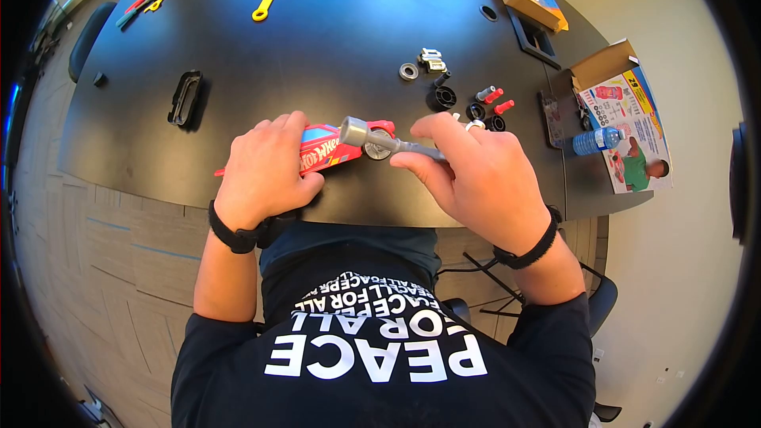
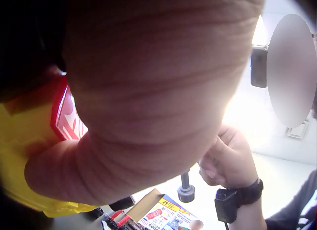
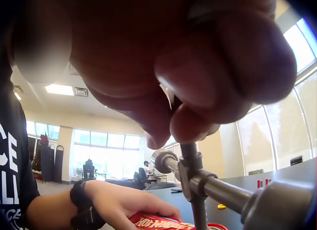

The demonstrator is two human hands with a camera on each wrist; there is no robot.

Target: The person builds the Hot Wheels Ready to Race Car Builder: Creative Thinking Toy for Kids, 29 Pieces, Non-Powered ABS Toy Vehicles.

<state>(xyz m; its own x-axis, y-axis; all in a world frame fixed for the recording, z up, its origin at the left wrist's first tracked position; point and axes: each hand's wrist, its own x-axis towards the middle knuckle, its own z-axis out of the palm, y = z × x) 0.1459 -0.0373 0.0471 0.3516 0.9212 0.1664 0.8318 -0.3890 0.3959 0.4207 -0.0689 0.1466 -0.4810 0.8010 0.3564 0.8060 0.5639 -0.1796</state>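
Note:
My left hand grips the red toy car, which carries white lettering and a wheel at its right end. In the left wrist view the thumb lies across the car's yellow part. Between thumb and fingers, my right hand pinches a grey toy tool; its wide cylindrical head lies in front of the car's wheel in the head view. The right wrist view shows the tool's cross-shaped shafts below the fingers, with the car beyond. Whether tool and car touch, I cannot tell.
Black wheels, a grey ring and red and grey pegs lie beyond my right hand. A yellow wrench is farther back, a black part at left. At right are a bottle and an opened box.

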